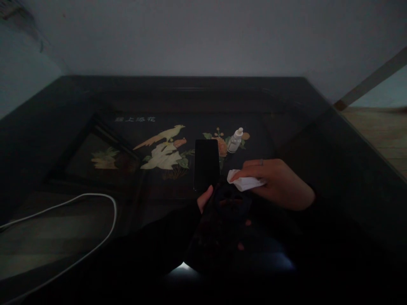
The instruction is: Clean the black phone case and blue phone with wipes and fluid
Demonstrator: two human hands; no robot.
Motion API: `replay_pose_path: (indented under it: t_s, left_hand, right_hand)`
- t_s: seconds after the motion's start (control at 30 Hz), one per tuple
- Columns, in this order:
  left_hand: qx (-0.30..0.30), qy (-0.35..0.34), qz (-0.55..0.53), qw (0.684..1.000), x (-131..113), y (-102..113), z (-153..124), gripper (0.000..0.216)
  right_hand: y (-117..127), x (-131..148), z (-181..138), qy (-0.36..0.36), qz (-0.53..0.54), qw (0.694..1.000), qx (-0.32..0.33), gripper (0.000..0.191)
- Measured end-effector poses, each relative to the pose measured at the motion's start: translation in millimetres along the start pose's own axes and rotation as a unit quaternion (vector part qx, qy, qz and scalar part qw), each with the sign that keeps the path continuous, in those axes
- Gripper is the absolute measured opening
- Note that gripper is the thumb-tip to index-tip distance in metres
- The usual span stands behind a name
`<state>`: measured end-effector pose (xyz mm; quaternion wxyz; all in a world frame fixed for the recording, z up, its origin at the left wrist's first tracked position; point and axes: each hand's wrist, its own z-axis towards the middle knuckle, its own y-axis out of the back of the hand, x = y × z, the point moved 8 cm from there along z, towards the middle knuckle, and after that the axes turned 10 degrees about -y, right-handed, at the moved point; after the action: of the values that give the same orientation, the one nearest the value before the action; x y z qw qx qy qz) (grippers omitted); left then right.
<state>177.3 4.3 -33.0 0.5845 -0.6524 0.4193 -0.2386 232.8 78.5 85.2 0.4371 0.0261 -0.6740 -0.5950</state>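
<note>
The room is dim, and a person leans over a dark lacquered table (318, 140) inlaid with a pale bird and flowers. The left hand (219, 220) holds up a dark, flat object (219, 228), most likely a phone case or a second handset, though the gloom makes it hard to be sure. The thumb shows on its left edge and fingertips peek round its right edge, so the fingers are curled closed around it. The right hand (273, 182) is just to the right and slightly farther off, with its fingers bent down over a folded white cloth (244, 181), pinching it between thumb and fingers; a ring sits on one finger. The cloth's near corner hangs right above the top edge of the dark object, but I cannot tell whether the two touch.

A black phone (206, 164) lies flat on the table just beyond the left hand, screen up and unlit, its near edge close to the thumb. Farther right, a small clear bottle (235, 140) with a white cap stands on the inlay, a little apart from the phone and from the right hand.

A white cable (95, 220) loops across the near left part of the table, well apart from both hands. The far strip of the table by the wall and its right side toward the wooden floor (381, 131) carry nothing I can see.
</note>
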Motion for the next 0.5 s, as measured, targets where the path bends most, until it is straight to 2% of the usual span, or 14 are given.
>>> replay_pose_path:
  t_s: [0.13,0.2,0.27,0.37,0.5]
  left_hand:
    - [0.009,-0.011,-0.052,0.999,0.3,-3.8,1.9,0.06]
    - [0.014,-0.005,-0.067,0.998,-0.7,-5.7,0.7,0.065]
    - [0.009,-0.041,-0.076,0.996,-9.4,-5.8,-0.1,0.064]
    - [-0.01,-0.116,-0.09,0.989,-25.6,-4.6,-2.4,0.05]
    - [-0.017,-0.109,-0.077,0.991,-28.4,-6.3,-4.1,0.053]
  right_hand:
    - [-7.5,1.2,5.6,0.003,0.006,1.0,-0.005,0.021]
    - [-5.0,-1.0,3.4,-0.003,0.005,1.0,-0.014,0.02]
    - [0.3,-4.4,-1.1,-0.018,0.008,1.0,-0.019,0.018]
    - [7.1,-6.8,-7.4,-0.045,0.017,0.999,-0.019,0.014]
    - [5.9,3.2,-11.0,-0.042,0.014,0.999,0.009,0.011]
